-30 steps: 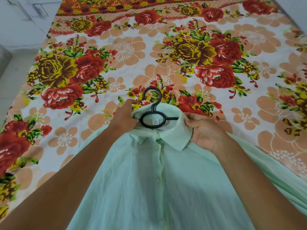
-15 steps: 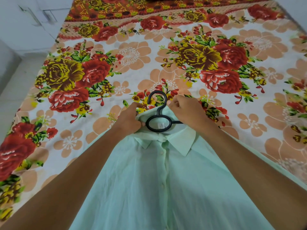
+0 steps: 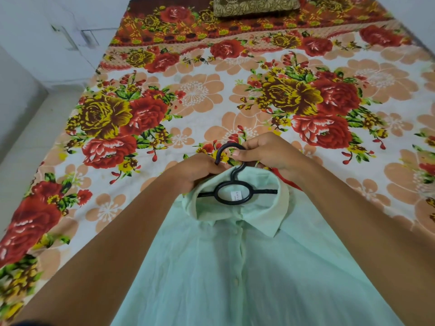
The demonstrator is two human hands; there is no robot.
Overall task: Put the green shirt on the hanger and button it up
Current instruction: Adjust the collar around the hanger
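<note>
Green shirt (image 3: 235, 267) on hanger (image 3: 235, 191) | right grip (image 3: 270, 154) pinching hook | left grip (image 3: 197, 171) clutching collar

Two bare forearms, no sleeves, no rings or watch visible — left grip (image 3: 200, 171), right grip (image 3: 268, 154).

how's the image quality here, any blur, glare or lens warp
Head view: soft even light, no glare, only faint shadows; the hanger, shirt collar and both hands, left and right, are sharp; wide-angle warp bends the bed edges, and the lower-left corner smears.
</note>
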